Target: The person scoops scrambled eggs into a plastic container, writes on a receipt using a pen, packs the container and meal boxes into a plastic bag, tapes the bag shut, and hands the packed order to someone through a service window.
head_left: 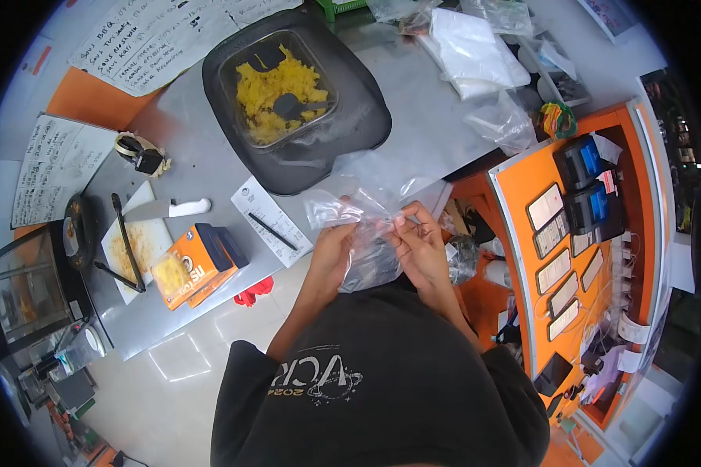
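Note:
A clear plastic bag [368, 268] hangs between my two hands in front of the dark shirt, its loose top spreading over the counter edge. My left hand [335, 247] grips the bag's left side with curled fingers, partly covered by crumpled film. On the other side, my right hand [419, 240] pinches the gathered plastic between thumb and fingers. Whatever the bag may contain is hard to make out. Left of my hands lies a printed paper slip [258, 204] with a black pen [273, 231] across it.
On the metal counter [183, 148] stands a dark square pan [350, 101] showing yellow food [276, 89]. Nearer left are a knife [163, 208], black tongs [123, 233], a cutting board [144, 257] and orange boxes [195, 268]. Several phones [553, 272] lie on an orange shelf at right.

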A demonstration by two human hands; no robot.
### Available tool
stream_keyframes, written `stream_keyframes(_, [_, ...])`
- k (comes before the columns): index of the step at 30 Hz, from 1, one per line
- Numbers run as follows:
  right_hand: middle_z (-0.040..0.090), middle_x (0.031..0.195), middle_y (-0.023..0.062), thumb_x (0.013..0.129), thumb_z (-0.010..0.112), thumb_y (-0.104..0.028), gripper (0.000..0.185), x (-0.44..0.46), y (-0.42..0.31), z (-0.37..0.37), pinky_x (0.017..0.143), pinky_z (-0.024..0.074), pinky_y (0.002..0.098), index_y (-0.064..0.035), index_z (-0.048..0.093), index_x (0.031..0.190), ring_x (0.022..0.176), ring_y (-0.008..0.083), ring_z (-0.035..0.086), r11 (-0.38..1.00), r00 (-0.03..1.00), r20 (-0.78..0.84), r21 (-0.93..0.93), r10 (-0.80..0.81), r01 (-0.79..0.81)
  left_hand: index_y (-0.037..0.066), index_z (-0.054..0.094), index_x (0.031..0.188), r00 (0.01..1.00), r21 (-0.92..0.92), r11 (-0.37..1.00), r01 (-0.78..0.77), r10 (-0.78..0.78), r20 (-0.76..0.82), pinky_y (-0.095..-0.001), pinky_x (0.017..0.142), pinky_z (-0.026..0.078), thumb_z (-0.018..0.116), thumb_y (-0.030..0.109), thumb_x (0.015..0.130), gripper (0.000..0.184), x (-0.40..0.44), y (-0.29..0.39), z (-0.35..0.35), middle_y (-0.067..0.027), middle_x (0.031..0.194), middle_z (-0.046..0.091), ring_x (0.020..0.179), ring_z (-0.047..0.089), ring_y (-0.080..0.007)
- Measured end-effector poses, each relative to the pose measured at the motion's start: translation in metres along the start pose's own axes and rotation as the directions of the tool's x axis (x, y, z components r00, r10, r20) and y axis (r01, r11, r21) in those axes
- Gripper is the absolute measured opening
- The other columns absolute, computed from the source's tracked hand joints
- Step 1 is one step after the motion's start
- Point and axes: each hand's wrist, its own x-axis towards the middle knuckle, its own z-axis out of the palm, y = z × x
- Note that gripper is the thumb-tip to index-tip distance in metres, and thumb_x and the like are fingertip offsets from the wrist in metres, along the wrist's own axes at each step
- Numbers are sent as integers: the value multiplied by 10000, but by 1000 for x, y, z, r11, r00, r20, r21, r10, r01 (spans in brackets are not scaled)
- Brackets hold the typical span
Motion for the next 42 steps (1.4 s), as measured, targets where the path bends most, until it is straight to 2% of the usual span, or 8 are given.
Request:
stream_keyframes(6, [510,693,24,848,488,-14,23,45,-58,-66,585,467,233,-27,480,831,584,121,517,894,991,131,446,-13,-47,32,542,922,928,-844,456,284,91,362,-247,606,461,505,67,816,118,35,10,-51,-43,802,548,683,537,-121])
stream_keyframes(12, [509,678,27,868,502,-135,127,55,-139,-71,557,509,283,-30,485,798,552,130,538,993,997,-73,116,37,-28,54,527,861,930,-617,787,-1,-227,-291,-204,502,409,504,141,852,91,33,87,-41,18,671,481,572,479,-92])
stream_keyframes(15, [488,665,11,866,511,-143,132,63,-156,-59,518,483,254,-24,494,809,538,105,521,999,998,41,-23,-49,50,34,543,950,926,-627,775,80,175,334,-229,609,434,567,225,825,229,49,87,-79,-24,791,559,696,542,-129])
stream_keyframes(17, [420,636,-26,870,522,-157,147,76,-161,-61,423,351,172,-29,493,803,496,30,424,980,990,116,-172,-83,102,48,538,1023,923,125,915,-383,375,83,-267,711,422,591,223,803,285,48,98,-43,-40,844,571,767,546,-159])
stream_keyframes(21, [384,650,-50,882,516,-172,145,89,-171,-32,405,237,164,-51,488,806,475,-2,292,949,925,370,-315,92,32,92,564,1017,608,814,-126,-567,603,517,-322,793,392,666,293,706,384,42,131,79,-70,998,567,889,542,-244])
stream_keyframes(31, [482,780,77,603,617,10,299,176,-177,-68,626,404,286,-22,523,884,723,197,502,-435,831,423,-864,-360,251,68,528,931,996,-83,993,-84,84,-2,-246,453,446,381,160,920,174,133,53,108,-32,707,550,510,516,-126])
stream_keyframes(37, [551,968,61,554,631,38,417,228,-224,-153,723,447,300,-10,559,962,864,153,547,645,924,366,-734,113,212,49,433,1119,868,-807,440,394,111,484,-241,325,365,225,643,843,687,163,9,75,-121,650,551,402,481,-160])
stream_keyframes(42, [538,1060,42,608,712,-23,474,292,-289,-173,778,431,267,-12,543,1051,895,116,525,511,536,524,-839,662,189,93,419,1176,839,-104,893,438,-365,405,-281,762,434,351,651,816,668,152,-56,63,-111,986,538,879,529,-168])
